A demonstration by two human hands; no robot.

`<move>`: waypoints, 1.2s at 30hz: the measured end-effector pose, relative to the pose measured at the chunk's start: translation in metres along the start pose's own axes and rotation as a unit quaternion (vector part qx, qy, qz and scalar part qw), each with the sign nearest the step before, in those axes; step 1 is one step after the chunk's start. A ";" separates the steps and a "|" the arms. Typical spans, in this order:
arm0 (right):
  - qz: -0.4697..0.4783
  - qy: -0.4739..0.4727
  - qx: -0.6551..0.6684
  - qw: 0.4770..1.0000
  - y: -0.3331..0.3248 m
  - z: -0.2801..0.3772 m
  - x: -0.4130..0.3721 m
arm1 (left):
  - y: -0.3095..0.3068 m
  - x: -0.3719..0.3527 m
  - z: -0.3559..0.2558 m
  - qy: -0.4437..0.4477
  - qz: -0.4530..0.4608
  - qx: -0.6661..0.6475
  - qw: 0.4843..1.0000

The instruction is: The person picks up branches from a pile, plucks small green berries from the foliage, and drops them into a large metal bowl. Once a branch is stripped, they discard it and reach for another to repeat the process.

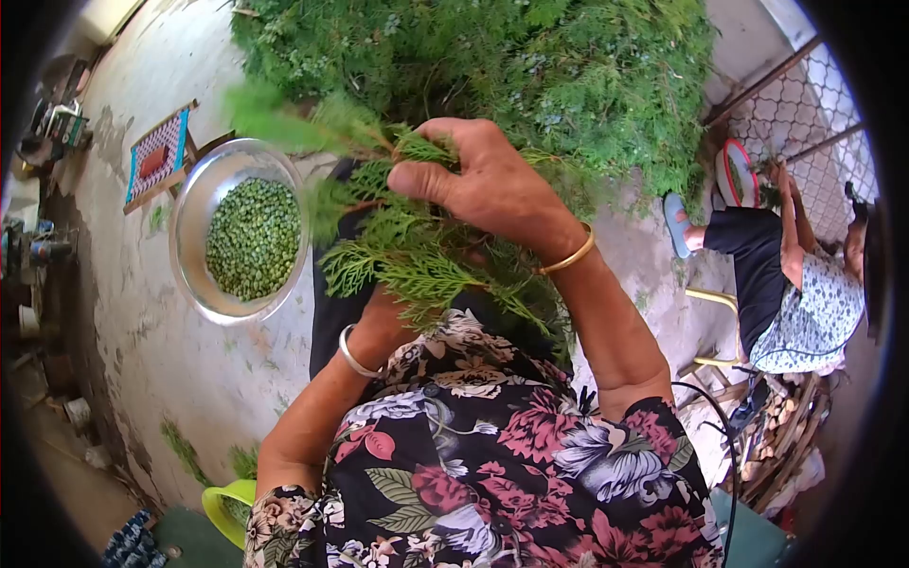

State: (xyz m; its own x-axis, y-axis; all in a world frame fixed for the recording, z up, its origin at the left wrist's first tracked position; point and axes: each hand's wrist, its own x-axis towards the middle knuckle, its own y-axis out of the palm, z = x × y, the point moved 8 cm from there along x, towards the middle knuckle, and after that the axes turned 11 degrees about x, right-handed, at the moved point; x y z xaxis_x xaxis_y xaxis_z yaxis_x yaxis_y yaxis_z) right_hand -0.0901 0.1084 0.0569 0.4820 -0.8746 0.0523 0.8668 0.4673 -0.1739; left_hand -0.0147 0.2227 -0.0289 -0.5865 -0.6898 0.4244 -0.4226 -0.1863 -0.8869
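Note:
My right hand point(478, 180), with a gold bangle on the wrist, is closed, its thumb and bent fingers pinching a green cypress-like branch point(417, 270) with flat, scaly leaves. The branch's upper left end is smeared by motion. Lower down, my left hand point(383, 317), wearing a silver bangle, reaches in under the same foliage. Leaves cover its fingers, so its grip is hidden. To the left of both hands, a wide metal basin point(189, 275) stands on the floor, holding many small green seed cones point(251, 239).
A large heap of cut green branches point(473, 66) lies ahead. A woven folding stool point(156, 161) stands beyond the basin. At right, another person point(795, 293) sits near a red-rimmed basin point(737, 175) and a wire fence. A yellow-green container point(227, 511) is at lower left.

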 end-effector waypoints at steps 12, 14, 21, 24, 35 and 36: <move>-0.051 0.032 0.003 0.998 -0.001 -0.023 -0.023 | 0.055 -0.034 0.060 -0.500 -0.051 -0.639 0.582; -0.119 -0.057 -0.022 0.991 -0.010 0.000 -0.042 | 0.036 -0.031 0.062 -0.516 -0.055 -0.677 0.522; -0.329 -0.035 -0.006 0.944 -0.129 -0.051 -0.125 | 0.011 -0.048 0.098 -0.487 -0.120 -0.773 0.389; -0.178 0.005 -0.469 0.865 -0.121 -0.087 -0.129 | 0.005 -0.039 0.101 -0.439 -0.142 -0.830 0.314; -0.320 0.051 0.061 0.944 -0.117 -0.123 -0.137 | -0.024 -0.005 0.107 -0.436 -0.156 -0.792 0.399; -0.319 0.052 -0.047 0.945 -0.117 -0.108 -0.134 | -0.023 -0.006 0.106 -0.443 -0.158 -0.786 0.400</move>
State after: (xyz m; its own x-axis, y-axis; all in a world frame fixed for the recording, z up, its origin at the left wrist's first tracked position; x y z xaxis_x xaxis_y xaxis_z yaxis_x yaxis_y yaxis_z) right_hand -0.2697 0.1569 -0.0356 -0.1545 -0.9847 0.0800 0.9593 -0.1689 -0.2264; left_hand 0.0714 0.1570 -0.0298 -0.1502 -0.9128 -0.3798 -0.7001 -0.1730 0.6928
